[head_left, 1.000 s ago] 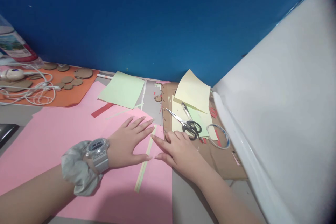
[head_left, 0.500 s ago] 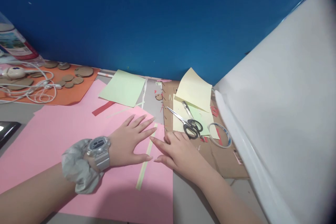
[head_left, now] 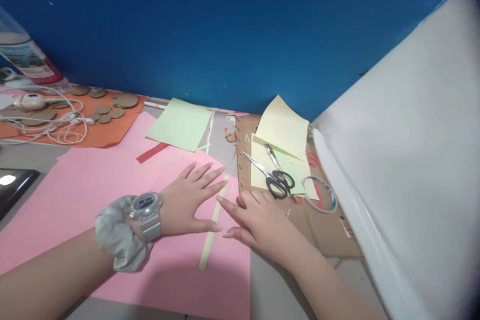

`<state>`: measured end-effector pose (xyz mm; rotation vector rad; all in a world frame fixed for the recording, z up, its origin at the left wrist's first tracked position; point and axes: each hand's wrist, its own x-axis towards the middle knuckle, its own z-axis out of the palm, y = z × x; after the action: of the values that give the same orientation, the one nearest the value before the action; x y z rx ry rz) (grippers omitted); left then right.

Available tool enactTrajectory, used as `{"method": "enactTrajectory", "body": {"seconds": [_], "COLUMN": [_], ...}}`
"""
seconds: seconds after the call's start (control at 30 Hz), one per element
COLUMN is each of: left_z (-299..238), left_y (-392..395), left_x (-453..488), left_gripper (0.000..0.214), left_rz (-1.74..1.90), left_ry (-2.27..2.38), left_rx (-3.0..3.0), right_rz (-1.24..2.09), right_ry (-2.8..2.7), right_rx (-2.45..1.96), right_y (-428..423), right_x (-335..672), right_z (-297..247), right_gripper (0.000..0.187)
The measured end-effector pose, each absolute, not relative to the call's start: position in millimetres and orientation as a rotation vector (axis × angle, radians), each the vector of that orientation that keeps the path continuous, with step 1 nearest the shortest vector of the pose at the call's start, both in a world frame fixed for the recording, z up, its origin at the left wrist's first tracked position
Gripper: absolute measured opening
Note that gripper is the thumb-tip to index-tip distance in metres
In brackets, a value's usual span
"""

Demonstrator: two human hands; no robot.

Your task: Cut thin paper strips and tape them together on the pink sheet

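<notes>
My left hand (head_left: 187,204) lies flat with its fingers spread on a large pink paper sheet (head_left: 123,180). A narrow pale yellow-green paper strip (head_left: 208,245) lies slantwise on the sheet. My left thumb and ring and little fingertips reach onto it. From the right, my right hand (head_left: 258,217) has its index fingertip at the strip's right edge, with thumb apart and the other fingers bent; nothing is held in it. Just beyond it, black-handled scissors (head_left: 268,174) rest partly opened beside a cutter-like tool (head_left: 272,156) on yellow and green paper.
A tape roll (head_left: 320,195) sits on the cardboard (head_left: 300,225) at the right. Behind lie a green paper (head_left: 180,124), a yellow paper (head_left: 283,125) and a red strip (head_left: 152,152). Cardboard discs (head_left: 125,100), a white cable (head_left: 69,127), a bottle (head_left: 32,57) and a phone (head_left: 15,187) are leftward.
The whole view has shifted a little, so everything appears slightly further right. Both hands keep nearly the same pose on the strip, which has not visibly moved on the sheet.
</notes>
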<state>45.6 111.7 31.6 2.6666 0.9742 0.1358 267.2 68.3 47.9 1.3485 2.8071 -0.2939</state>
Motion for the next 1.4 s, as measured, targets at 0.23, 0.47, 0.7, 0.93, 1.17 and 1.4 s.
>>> {"method": "enactTrajectory", "body": {"seconds": [0.23,0.47,0.7,0.93,1.17,1.4], "left_z": [30,33,30,31,27,26], "left_y": [112,111,112,111,112,114], "left_x": [45,45,44,45,46,45], "left_gripper": [0.086,0.085,0.086,0.086,0.085,0.087], "left_rz": [0.173,0.124,0.141,0.140,0.175,0.094], "left_ry": [0.964,0.982,0.981,0.981,0.981,1.003], "left_rx": [2.671,2.666,2.673,2.668,2.676,2.674], "right_rz": [-0.244,-0.310,-0.313,-0.313,-0.344,-0.167], "right_ry": [2.827,2.804,2.799,2.801,2.846,2.673], "right_rx": [1.338,1.281,1.288,1.300,1.335,2.085], "right_y": [68,66,67,71,69,83], "right_x": [268,267,267,269,268,309], "right_z": [48,49,47,46,48,72], "right_gripper": [0.059,0.059,0.058,0.056,0.054,0.023]}}
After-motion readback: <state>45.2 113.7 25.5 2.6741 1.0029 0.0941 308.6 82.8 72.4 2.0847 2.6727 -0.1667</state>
